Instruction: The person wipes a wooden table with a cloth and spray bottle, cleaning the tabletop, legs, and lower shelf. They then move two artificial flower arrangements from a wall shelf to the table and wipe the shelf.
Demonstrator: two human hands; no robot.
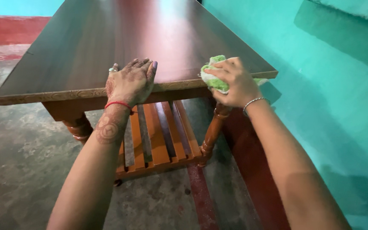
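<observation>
My right hand is clenched round a bunched green & white cloth, pressing it vs the near edge of the wooden table close to its corner, cloth poking out past my fingers on the thumb side. My left hand lies flat & released, palm down on the tabletop edge, gripping nothing, well apart from the cloth, w/ a red thread at the wrist. Below both hands sits the table's slatted lower shelf; a teal wall stands just beyond my right hand.

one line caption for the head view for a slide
Right hand presses a green cloth on the wooden table edge; left hand rests flat beside it.
</observation>
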